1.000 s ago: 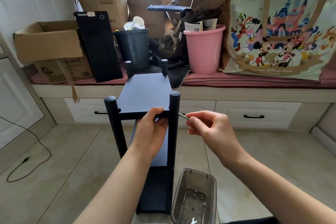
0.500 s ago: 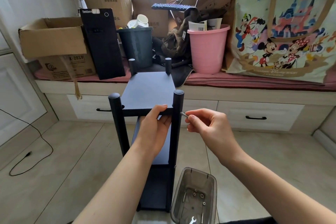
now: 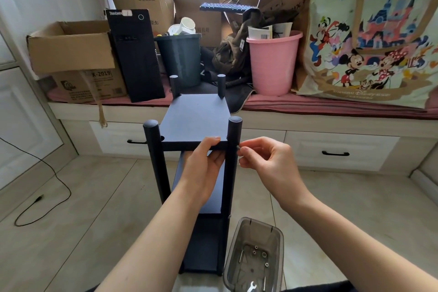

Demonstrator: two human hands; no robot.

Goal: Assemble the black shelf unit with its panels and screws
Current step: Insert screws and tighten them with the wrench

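Window bench (image 3: 331,111): white, drawer-fronted, spanning the frame from 9 to 3 o'clock, topped with a pink cushion and stacked goods.

Cartoon-print tote bag (image 3: 369,38): large, at 2 o'clock, upright on the bench.

Cardboard boxes (image 3: 71,47): open box at 10 o'clock; further cartons behind, toward 12.

Black shelf unit (image 3: 196,118): centre frame, standing on the tiled floor directly before the bench. Four round posts, top panel seated between them, lower panels visible beneath toward 6 o'clock.

Black computer tower (image 3: 135,54): at 11 o'clock, upright on the bench, beside the open box.

Pink bucket (image 3: 272,61): at 1 o'clock, holding paper items.

Dark bin (image 3: 180,57): at 12 o'clock, just left of the pink bucket, cups inside.

Clear plastic tub (image 3: 251,253): at 5 o'clock on the floor, beside the unit's base, containing nuts, screws and a small spanner.

Left hand (image 3: 203,168): fingers curled narrow under the top panel's near edge, thumb on top, gripping it.

Right hand (image 3: 263,159): thumb and forefinger pinched narrow on a screw.

Screw (image 3: 238,147): small, metallic, tip at the near right post (image 3: 233,149) just below the top panel.
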